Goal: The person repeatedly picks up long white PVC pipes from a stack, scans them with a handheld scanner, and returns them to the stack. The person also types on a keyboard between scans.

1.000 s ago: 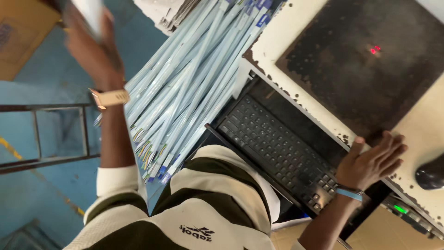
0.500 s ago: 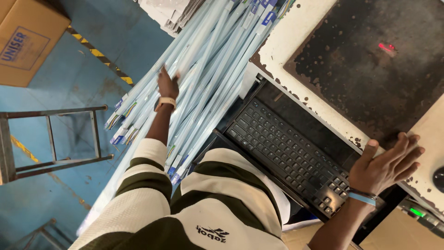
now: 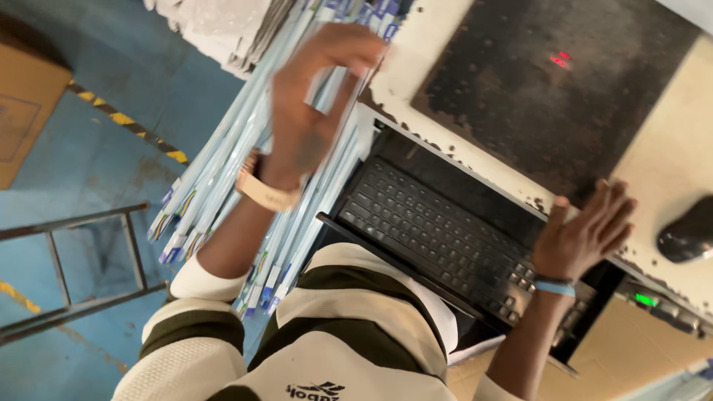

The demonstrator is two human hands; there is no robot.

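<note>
My left hand (image 3: pixel 304 126) is raised and blurred above a slanted pile of long, thin blue-and-white packets (image 3: pixel 215 178), close to the chipped corner of the desk (image 3: pixel 416 52). Its fingers curl near one packet, but the blur hides whether they hold it. A tan watch sits on that wrist. My right hand (image 3: pixel 587 234) lies flat with its fingers spread at the right end of a black keyboard (image 3: pixel 431 230), against the desk edge; a blue band is on that wrist.
A dark worn mat (image 3: pixel 535 104) with small red light spots covers the desk. A black mouse (image 3: pixel 687 230) lies at the far right, above a device with a green light (image 3: pixel 653 301). On the blue floor are a cardboard box (image 3: pixel 22 126) and a metal frame (image 3: pixel 74 267).
My left hand dropped from high at the left down into the packet pile, then rose toward the desk corner. My right hand stayed at the keyboard's end.
</note>
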